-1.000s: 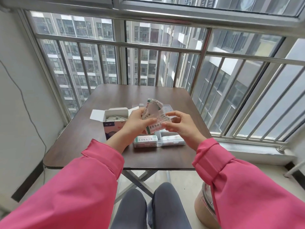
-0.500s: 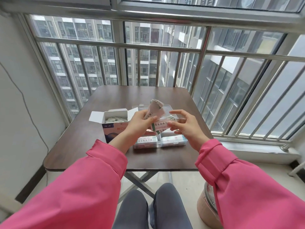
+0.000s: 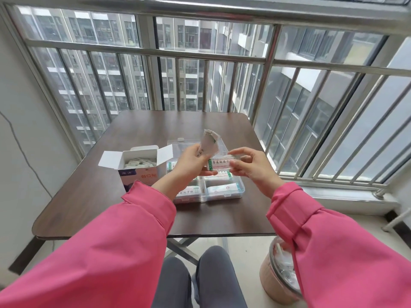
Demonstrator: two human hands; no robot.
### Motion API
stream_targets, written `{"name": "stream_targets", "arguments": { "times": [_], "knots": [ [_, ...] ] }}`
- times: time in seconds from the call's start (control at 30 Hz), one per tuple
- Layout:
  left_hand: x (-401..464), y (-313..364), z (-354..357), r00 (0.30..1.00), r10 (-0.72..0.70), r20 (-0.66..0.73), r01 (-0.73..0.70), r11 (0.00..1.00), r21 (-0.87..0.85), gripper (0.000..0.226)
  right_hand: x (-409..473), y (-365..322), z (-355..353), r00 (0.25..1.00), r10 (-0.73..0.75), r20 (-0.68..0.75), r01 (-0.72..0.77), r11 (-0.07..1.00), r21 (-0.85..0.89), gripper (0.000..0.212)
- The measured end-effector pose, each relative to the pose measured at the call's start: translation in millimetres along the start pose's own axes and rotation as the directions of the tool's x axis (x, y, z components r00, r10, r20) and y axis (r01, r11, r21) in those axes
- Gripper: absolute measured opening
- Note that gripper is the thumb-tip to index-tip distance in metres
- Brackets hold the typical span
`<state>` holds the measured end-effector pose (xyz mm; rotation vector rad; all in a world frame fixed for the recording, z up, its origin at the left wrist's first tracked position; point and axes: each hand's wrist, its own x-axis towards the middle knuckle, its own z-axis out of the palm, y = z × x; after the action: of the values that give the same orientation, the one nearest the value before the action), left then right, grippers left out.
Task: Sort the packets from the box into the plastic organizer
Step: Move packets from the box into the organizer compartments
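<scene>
— Head view: what surrounds the work?

— A dark wooden tabletop on a balcony, steel window bars behind, a pink bin on the floor.

— And the hands?

— Left hand fingers grip a bunch of packets; right hand fingers pinch one packet above the plastic organizer. The open box stands just left.
</scene>
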<state>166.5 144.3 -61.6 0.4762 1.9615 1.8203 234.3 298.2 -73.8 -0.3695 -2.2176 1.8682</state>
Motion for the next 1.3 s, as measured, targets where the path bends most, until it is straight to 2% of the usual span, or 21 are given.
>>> {"name": "stream_targets", "arguments": {
  "times": [0.07,0.17,0.23,0.4,0.53,0.8,1.0,1.1,1.17,1.2,1.27,1.3],
  "knots": [
    [6.3,-4.1,0.3,1.000,0.022,-0.022,-0.019,0.991,0.135,0.006,6.9,1.5,-2.3,1.000,0.021,-0.004,-0.021,0.999,-0.027,0.017],
    [11.2,-11.5,-2.7,0.997,0.062,-0.053,-0.037,0.920,0.391,0.014,18.4,6.4,-6.2,0.997,0.066,-0.034,-0.069,0.992,-0.107,0.013],
    [13.3,-15.9,-4.8,0.994,0.078,-0.073,-0.034,0.879,0.475,0.016,24.9,10.3,-7.3,0.993,0.109,-0.037,-0.114,0.973,-0.200,0.011],
    [17.8,-25.6,-6.2,0.991,0.053,-0.122,0.004,0.903,0.430,0.022,35.7,18.0,-2.5,0.986,0.162,-0.026,-0.159,0.904,-0.397,0.017],
    [22.6,-32.0,-7.0,0.990,0.032,-0.137,0.024,0.920,0.391,0.024,39.3,16.8,2.0,0.992,0.124,-0.026,-0.118,0.835,-0.538,0.007],
    [22.9,-34.7,-3.1,0.999,0.002,-0.043,0.017,0.901,0.434,0.016,40.5,15.8,13.7,0.996,0.087,-0.011,-0.062,0.620,-0.782,0.004],
    [24.3,-34.5,-4.2,1.000,-0.017,-0.027,0.027,0.884,0.467,0.011,39.0,12.6,17.9,0.995,0.099,0.010,-0.049,0.576,-0.816,0.013],
    [24.8,-34.9,-5.5,0.997,0.052,-0.050,-0.023,0.886,0.463,0.012,38.9,12.3,16.1,0.996,0.083,0.028,-0.023,0.558,-0.830,0.014],
    [23.6,-32.5,-5.8,0.990,0.107,-0.089,-0.064,0.919,0.390,0.010,39.7,8.7,12.9,1.000,-0.010,0.016,0.019,0.608,-0.794,0.016],
    [22.5,-29.7,-5.7,0.990,0.108,-0.094,-0.074,0.946,0.315,0.010,39.5,4.8,11.6,0.998,-0.060,0.004,0.044,0.685,-0.727,0.017],
    [18.7,-23.6,-5.5,0.997,0.073,-0.040,-0.066,0.987,0.149,0.014,35.4,-6.4,10.6,0.998,-0.058,0.020,0.061,0.906,-0.419,0.017],
    [15.7,-21.0,-5.2,0.999,0.053,0.011,-0.054,0.995,0.081,0.015,32.7,-11.3,10.8,0.998,-0.026,0.053,0.039,0.968,-0.246,0.016]
  ]
}}
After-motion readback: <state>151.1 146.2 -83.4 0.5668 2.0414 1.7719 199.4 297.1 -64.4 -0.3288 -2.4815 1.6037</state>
